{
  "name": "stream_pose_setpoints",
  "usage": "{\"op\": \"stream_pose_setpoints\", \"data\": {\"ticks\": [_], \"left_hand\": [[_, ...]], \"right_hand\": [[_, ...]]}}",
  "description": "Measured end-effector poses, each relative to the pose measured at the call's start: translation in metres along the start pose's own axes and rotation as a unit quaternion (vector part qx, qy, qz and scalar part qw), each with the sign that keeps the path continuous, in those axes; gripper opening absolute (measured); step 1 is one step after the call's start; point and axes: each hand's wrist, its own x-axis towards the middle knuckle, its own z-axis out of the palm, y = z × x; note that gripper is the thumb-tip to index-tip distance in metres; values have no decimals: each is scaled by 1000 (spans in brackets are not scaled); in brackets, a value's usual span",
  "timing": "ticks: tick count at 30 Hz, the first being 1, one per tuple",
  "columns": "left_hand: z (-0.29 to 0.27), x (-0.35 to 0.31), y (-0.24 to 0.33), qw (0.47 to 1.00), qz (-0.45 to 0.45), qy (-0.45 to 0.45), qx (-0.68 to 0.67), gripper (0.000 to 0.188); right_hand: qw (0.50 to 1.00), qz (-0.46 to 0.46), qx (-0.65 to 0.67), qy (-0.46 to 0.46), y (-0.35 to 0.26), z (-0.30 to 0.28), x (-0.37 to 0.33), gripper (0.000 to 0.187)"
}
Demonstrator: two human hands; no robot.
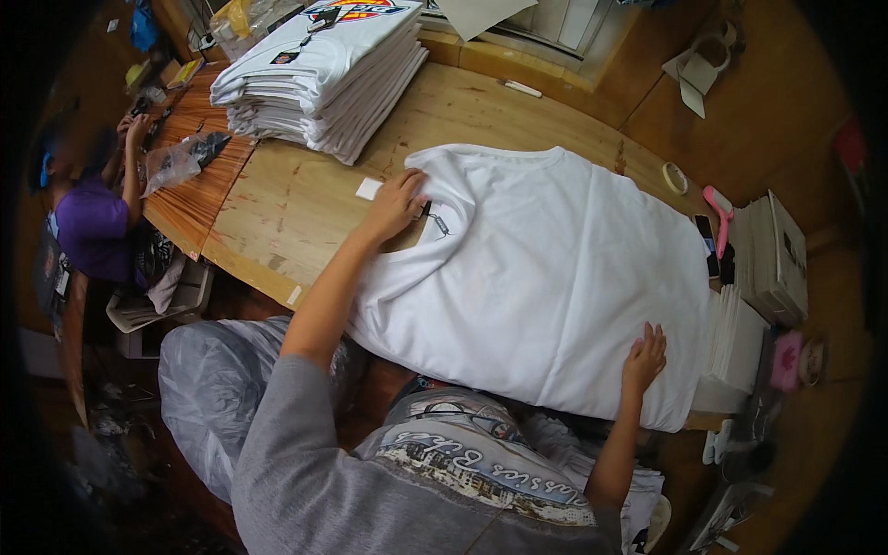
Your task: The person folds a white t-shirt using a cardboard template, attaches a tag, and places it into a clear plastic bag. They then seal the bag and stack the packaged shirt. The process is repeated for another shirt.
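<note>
A white T-shirt (536,268) lies spread face down or face up, I cannot tell which, across the wooden table. At its collar end, my left hand (396,205) has its fingers curled on the bunched fabric. Beside those fingers, a small dark tag (440,225) shows at the neck opening. My right hand (645,357) rests on the lower part of the shirt, fingers stretched out and slightly apart. A faint crease runs across the cloth between the two hands.
A tall stack of folded white shirts (324,92) stands at the table's far left. Tape (675,178), a pink-handled tool (719,217) and stacked boards (772,259) line the right side. A filled plastic bag (217,398) sits below the left edge. Another person (92,222) works at far left.
</note>
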Motion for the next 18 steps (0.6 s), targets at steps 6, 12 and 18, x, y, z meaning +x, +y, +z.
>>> {"op": "stream_pose_setpoints", "data": {"ticks": [6, 12, 18], "left_hand": [[-54, -68, -77, 944, -167, -84, 274, 50], [-95, -94, -83, 945, -225, 121, 205, 40], [-54, -22, -23, 978, -12, 105, 180, 27]], "right_hand": [[1000, 5, -3, -2, 2, -2, -2, 36], [1000, 16, -15, -12, 1, 0, -3, 36], [1000, 12, -7, -9, -1, 1, -1, 37]]}}
